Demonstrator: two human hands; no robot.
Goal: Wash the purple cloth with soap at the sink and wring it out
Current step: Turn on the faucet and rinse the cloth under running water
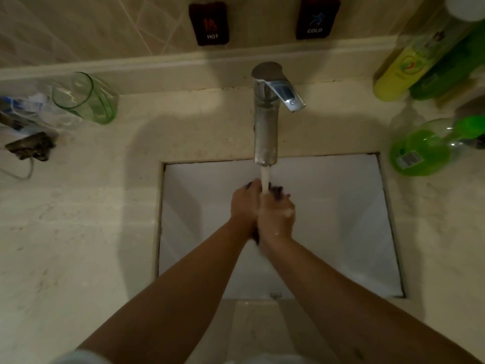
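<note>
Over the white sink (341,232), my left hand (244,206) and my right hand (277,219) press together around the purple cloth (277,191). Only dark bits of the cloth show past the fingertips and between the wrists; the rest is hidden in the hands. Water runs from the chrome tap (265,122) onto the hands, which look wet and a little soapy.
A green glass (86,99) and a clutter of small items (29,145) lie on the counter at left. Yellow and green bottles (409,67) and a green soap bottle (422,151) stand at right. HOT and COLD signs hang on the tiled wall.
</note>
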